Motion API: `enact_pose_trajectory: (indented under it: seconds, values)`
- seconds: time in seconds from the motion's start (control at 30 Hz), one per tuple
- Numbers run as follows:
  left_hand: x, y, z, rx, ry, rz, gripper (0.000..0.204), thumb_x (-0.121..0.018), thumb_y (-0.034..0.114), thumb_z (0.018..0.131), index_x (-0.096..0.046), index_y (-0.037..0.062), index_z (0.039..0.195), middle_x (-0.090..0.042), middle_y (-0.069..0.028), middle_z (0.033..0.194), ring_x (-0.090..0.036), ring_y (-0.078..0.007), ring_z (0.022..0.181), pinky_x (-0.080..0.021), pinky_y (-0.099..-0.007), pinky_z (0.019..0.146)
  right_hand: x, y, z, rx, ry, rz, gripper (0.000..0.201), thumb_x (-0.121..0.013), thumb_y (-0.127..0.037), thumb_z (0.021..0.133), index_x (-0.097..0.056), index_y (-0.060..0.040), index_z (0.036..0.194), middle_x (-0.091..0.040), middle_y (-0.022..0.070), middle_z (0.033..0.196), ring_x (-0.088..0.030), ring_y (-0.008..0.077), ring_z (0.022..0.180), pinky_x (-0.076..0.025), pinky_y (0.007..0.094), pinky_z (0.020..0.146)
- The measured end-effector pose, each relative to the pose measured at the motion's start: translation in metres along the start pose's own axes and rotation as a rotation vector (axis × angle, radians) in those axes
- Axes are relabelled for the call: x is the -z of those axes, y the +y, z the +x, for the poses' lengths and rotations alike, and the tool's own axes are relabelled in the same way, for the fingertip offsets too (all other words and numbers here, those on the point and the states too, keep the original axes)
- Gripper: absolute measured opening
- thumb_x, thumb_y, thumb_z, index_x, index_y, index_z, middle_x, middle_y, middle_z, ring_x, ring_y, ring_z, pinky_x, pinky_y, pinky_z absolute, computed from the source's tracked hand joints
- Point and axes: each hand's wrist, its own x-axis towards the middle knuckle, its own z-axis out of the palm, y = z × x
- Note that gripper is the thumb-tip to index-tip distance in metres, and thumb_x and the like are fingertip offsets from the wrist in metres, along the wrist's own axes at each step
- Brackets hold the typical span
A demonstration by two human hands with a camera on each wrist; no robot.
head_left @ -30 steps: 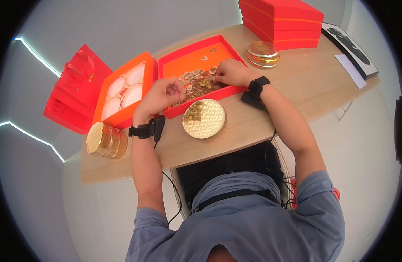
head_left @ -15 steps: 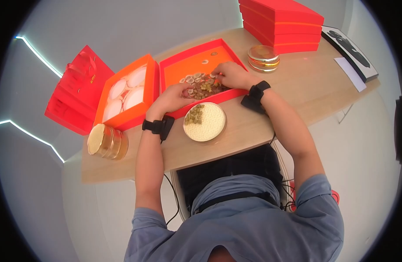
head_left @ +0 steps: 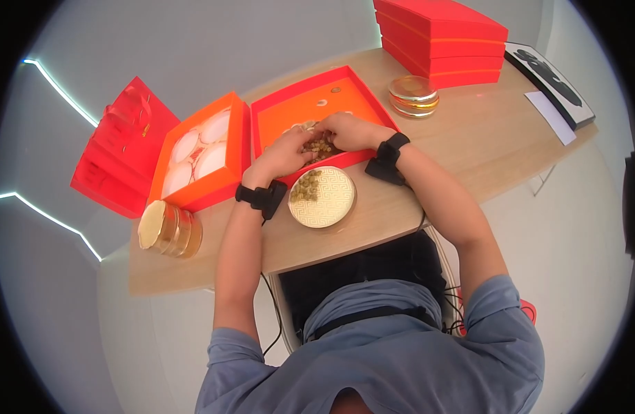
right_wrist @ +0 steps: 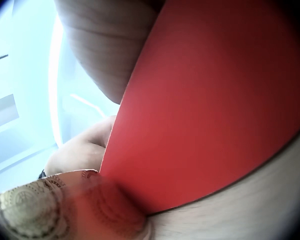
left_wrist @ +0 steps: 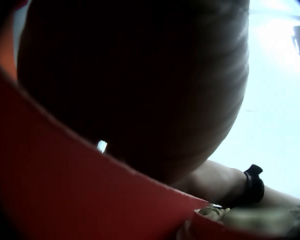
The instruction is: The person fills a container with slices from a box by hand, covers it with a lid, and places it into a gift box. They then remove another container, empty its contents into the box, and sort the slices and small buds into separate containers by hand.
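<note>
In the head view an open red box with an orange inside [head_left: 297,103] holds a pile of small yellowish and brown pieces [head_left: 322,150]. The left hand [head_left: 281,153] reaches over its near wall, fingers and thumb apart at the pile's left side. From the right comes the right hand [head_left: 350,131], fingers bent down at the pile, close to the left fingertips; whether it pinches a piece is hidden. Just in front of the box, a round container with a patterned lid [head_left: 331,200] bears a cluster of small greenish pieces [head_left: 306,186]. Both wrist views show mostly red box wall [left_wrist: 75,180] [right_wrist: 200,110].
Left of the open box stand an orange-rimmed box with round white items [head_left: 210,160], a red bag [head_left: 117,148] and gold-lidded jars [head_left: 169,229]. To the right are a clear round container [head_left: 413,96], stacked red boxes [head_left: 462,52] and a framed picture [head_left: 552,79].
The left hand has come down and to the right, onto the pile. The right hand has moved left and slightly nearer the body, so the two hands are now close together.
</note>
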Motion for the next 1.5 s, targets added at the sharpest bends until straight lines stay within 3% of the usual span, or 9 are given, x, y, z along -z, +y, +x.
enact_pose_trajectory:
  seconds: [0.13,0.3,0.7,0.9,1.1,1.23,1.3,1.43,1.5]
  values:
    - [0.004,0.007,-0.004,0.031,0.021,-0.059,0.036,-0.067,0.006,0.084,-0.059,0.002,0.119,-0.064,-0.0113,0.103,-0.059,-0.0206,0.087,-0.05,-0.0323,0.079,-0.001,-0.001,-0.001,0.079,0.004,0.165,0.04,-0.049,0.01,0.081,-0.065,-0.002,0.115,-0.069,0.0157,0.096,-0.066,0.023,0.091,-0.052,0.0341,0.083]
    - [0.006,0.012,-0.011,0.047,0.075,-0.101,0.024,-0.071,0.005,0.081,-0.063,-0.0012,0.103,-0.066,-0.01,0.09,-0.059,-0.0185,0.077,-0.05,-0.0318,0.072,0.001,-0.006,-0.002,0.074,-0.041,0.226,0.035,-0.054,0.009,0.083,-0.065,-0.0018,0.114,-0.069,0.0134,0.098,-0.066,0.0213,0.092,-0.053,0.0325,0.084]
    - [0.005,0.006,-0.013,0.075,0.129,-0.092,0.016,-0.069,-0.001,0.077,-0.068,-0.0013,0.093,-0.067,-0.0113,0.08,-0.063,-0.0184,0.074,-0.051,-0.031,0.068,0.005,-0.017,-0.011,0.081,-0.061,0.334,0.027,-0.054,0.01,0.086,-0.065,0.0018,0.11,-0.068,0.0099,0.093,-0.064,0.0154,0.088,-0.052,0.0293,0.083]
    - [0.006,0.0,-0.015,0.105,0.165,-0.149,0.011,-0.069,0.0,0.08,-0.069,-0.0019,0.09,-0.067,-0.0076,0.076,-0.061,-0.0136,0.071,-0.05,-0.0284,0.065,0.0,-0.008,-0.01,0.128,-0.045,0.329,0.025,-0.054,0.008,0.089,-0.064,0.0029,0.111,-0.069,0.0111,0.096,-0.064,0.0149,0.089,-0.052,0.0285,0.084]
    - [0.025,0.018,-0.024,0.3,0.114,-0.345,0.009,-0.069,0.004,0.084,-0.069,-0.0035,0.088,-0.066,-0.0036,0.074,-0.059,-0.0087,0.069,-0.048,-0.0253,0.061,-0.003,-0.007,-0.009,0.086,-0.038,0.339,0.021,-0.056,0.004,0.091,-0.065,0.0026,0.11,-0.07,0.0123,0.097,-0.065,0.0158,0.091,-0.052,0.0287,0.084]
    - [0.032,0.017,-0.03,0.129,0.064,-0.419,0.007,-0.071,0.002,0.083,-0.071,-0.0033,0.088,-0.066,-0.0025,0.078,-0.058,-0.007,0.069,-0.047,-0.0234,0.061,-0.002,-0.008,-0.009,0.082,-0.025,0.31,0.028,-0.054,0.009,0.083,-0.067,0.0025,0.107,-0.07,0.0135,0.091,-0.065,0.0177,0.085,-0.052,0.03,0.077]
    - [0.035,0.027,-0.034,0.092,-0.001,-0.532,0.008,-0.073,0.002,0.08,-0.072,-0.0023,0.087,-0.066,-0.0026,0.079,-0.058,-0.0076,0.071,-0.047,-0.0233,0.064,0.0,-0.009,-0.009,0.081,-0.024,0.261,0.025,-0.056,0.007,0.084,-0.068,0.0022,0.106,-0.07,0.0139,0.089,-0.065,0.018,0.082,-0.051,0.0307,0.074]
    - [0.034,0.041,-0.034,-0.022,-0.106,-0.433,0.013,-0.076,0.002,0.076,-0.074,0.001,0.089,-0.063,-0.0022,0.076,-0.056,-0.0099,0.074,-0.045,-0.0253,0.067,0.0,-0.009,-0.01,0.074,-0.036,0.229,0.018,-0.06,-0.006,0.092,-0.067,0.0007,0.107,-0.07,0.014,0.092,-0.065,0.0184,0.085,-0.051,0.0325,0.079]
    - [0.034,0.044,-0.034,-0.047,-0.14,-0.358,0.015,-0.077,0.003,0.074,-0.074,0.0022,0.088,-0.062,-0.0021,0.074,-0.055,-0.0111,0.074,-0.044,-0.0267,0.067,0.001,-0.01,-0.01,0.077,-0.038,0.231,0.018,-0.06,-0.005,0.092,-0.066,0.0008,0.107,-0.07,0.014,0.092,-0.065,0.0178,0.085,-0.052,0.0322,0.079]
